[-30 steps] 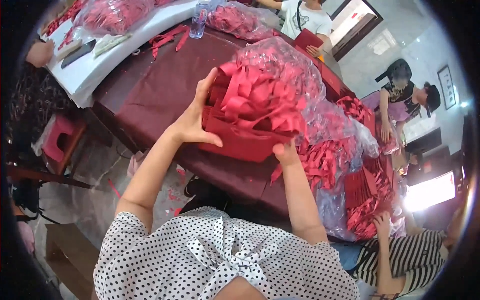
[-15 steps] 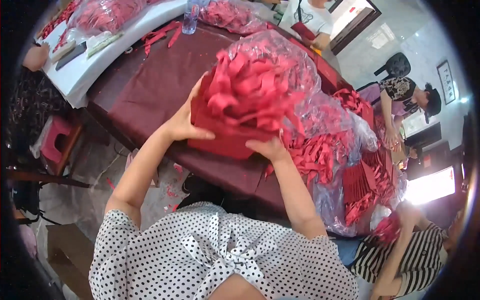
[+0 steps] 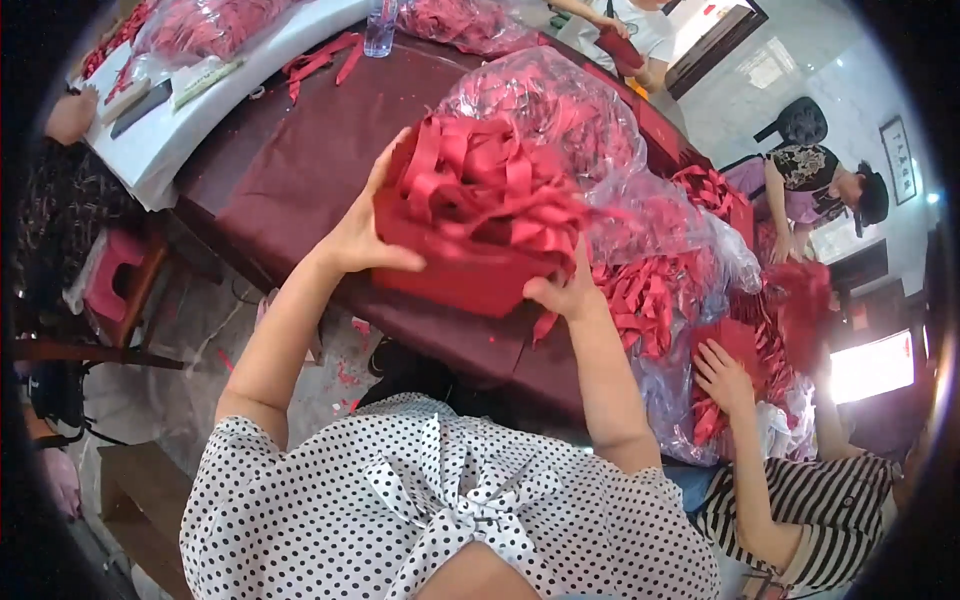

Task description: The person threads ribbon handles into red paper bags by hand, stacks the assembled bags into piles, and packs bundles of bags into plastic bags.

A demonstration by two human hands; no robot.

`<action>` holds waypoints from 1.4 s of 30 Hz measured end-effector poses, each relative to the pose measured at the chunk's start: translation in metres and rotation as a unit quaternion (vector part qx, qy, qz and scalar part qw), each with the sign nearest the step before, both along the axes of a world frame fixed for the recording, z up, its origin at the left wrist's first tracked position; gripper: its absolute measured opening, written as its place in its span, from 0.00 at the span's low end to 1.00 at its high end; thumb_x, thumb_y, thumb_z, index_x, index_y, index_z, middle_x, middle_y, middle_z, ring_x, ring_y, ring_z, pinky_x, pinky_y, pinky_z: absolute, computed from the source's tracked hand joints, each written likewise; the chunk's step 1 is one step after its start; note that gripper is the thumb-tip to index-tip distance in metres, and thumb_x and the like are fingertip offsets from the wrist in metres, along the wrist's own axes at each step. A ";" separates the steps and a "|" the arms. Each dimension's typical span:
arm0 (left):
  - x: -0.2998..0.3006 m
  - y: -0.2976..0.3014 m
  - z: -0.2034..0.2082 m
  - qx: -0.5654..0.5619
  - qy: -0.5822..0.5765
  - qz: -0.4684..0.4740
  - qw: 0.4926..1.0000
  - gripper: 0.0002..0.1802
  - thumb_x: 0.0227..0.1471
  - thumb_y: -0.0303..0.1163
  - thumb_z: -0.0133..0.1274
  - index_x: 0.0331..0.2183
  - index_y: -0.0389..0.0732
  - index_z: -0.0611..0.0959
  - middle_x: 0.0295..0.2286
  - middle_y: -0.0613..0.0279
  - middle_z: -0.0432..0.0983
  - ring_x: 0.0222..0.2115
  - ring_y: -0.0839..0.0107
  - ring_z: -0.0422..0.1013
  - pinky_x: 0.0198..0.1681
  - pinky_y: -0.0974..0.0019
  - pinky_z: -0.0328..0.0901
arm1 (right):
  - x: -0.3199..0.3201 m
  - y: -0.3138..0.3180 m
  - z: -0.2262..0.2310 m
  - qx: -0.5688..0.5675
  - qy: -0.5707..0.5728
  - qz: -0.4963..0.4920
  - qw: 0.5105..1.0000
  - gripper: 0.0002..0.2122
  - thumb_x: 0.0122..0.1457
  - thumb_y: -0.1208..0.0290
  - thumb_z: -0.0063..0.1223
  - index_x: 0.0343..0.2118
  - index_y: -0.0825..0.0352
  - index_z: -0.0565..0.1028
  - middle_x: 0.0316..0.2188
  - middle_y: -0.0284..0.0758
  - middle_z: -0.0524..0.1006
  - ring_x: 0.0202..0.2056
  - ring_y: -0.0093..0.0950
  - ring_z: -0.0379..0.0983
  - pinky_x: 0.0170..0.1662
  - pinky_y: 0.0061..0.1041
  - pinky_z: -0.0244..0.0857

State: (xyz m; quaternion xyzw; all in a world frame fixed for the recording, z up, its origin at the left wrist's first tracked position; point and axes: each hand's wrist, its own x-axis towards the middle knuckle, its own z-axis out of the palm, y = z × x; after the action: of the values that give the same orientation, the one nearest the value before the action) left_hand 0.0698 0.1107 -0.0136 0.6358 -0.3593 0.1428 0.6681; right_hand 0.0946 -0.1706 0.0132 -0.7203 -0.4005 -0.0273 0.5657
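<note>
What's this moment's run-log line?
left hand: grips red bundle, left side; right hand: grips bundle, right side; ribbons: atop; clear bag: beyond

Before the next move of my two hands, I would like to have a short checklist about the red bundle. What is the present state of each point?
1. Left hand on the red bundle: ok, at its left side, thumb in front.
2. Right hand on it: ok, near its right front corner.
3. Ribbons lying flat: not ok, they loop loosely on top.
4. Bundle resting on the table: cannot tell.
5. Bottle apart from both hands: ok.
6. Co-worker's hand apart from the bundle: ok.
</note>
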 end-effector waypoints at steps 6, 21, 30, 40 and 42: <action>-0.009 -0.026 0.011 -0.048 0.101 0.151 0.982 0.66 0.28 0.30 0.71 0.61 0.39 0.44 0.53 0.52 0.61 0.52 0.66 0.62 0.55 0.62 0.57 | -0.008 0.009 0.003 -0.003 0.115 -0.042 0.992 0.27 0.43 0.64 0.66 0.46 0.66 0.69 0.44 0.37 0.71 0.50 0.32 0.65 0.55 0.35 0.54; -0.003 -0.025 0.035 -0.177 0.447 0.016 0.877 0.28 0.42 0.27 0.61 0.46 0.36 0.70 0.39 0.55 0.74 0.36 0.66 0.74 0.41 0.61 0.71 | 0.013 0.035 0.013 0.212 0.227 -0.023 0.950 0.28 0.57 0.49 0.46 0.52 0.68 0.65 0.52 0.37 0.67 0.53 0.31 0.62 0.59 0.31 0.51; -0.021 -0.013 -0.005 -0.465 0.447 -0.147 0.750 0.21 0.52 0.36 0.53 0.46 0.37 0.74 0.43 0.51 0.74 0.43 0.56 0.72 0.50 0.49 0.66 | -0.021 0.020 0.024 0.160 0.428 0.017 0.889 0.43 0.54 0.34 0.35 0.61 0.69 0.52 0.55 0.38 0.64 0.57 0.31 0.56 0.60 0.32 0.43; -0.018 -0.035 0.055 -0.538 0.308 0.022 0.784 0.25 0.53 0.41 0.51 0.50 0.40 0.70 0.48 0.56 0.71 0.48 0.59 0.68 0.53 0.53 0.63 | 0.043 0.042 0.132 -0.030 0.252 0.027 0.967 0.29 0.59 0.46 0.42 0.51 0.70 0.67 0.45 0.37 0.73 0.45 0.28 0.70 0.48 0.25 0.64; -0.011 -0.006 0.051 -0.542 0.265 0.087 0.793 0.26 0.51 0.44 0.53 0.49 0.40 0.73 0.46 0.57 0.72 0.46 0.60 0.70 0.52 0.56 0.64 | 0.040 0.052 0.129 -0.216 -0.068 -0.094 0.969 0.24 0.58 0.52 0.48 0.45 0.72 0.72 0.40 0.40 0.75 0.41 0.35 0.72 0.46 0.30 0.65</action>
State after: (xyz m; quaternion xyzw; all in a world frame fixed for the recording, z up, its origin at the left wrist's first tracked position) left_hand 0.0589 0.1045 0.0377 0.2112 0.0244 0.1978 0.9569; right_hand 0.1346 -0.1181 0.1420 -0.8563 -0.3650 -0.0424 0.3628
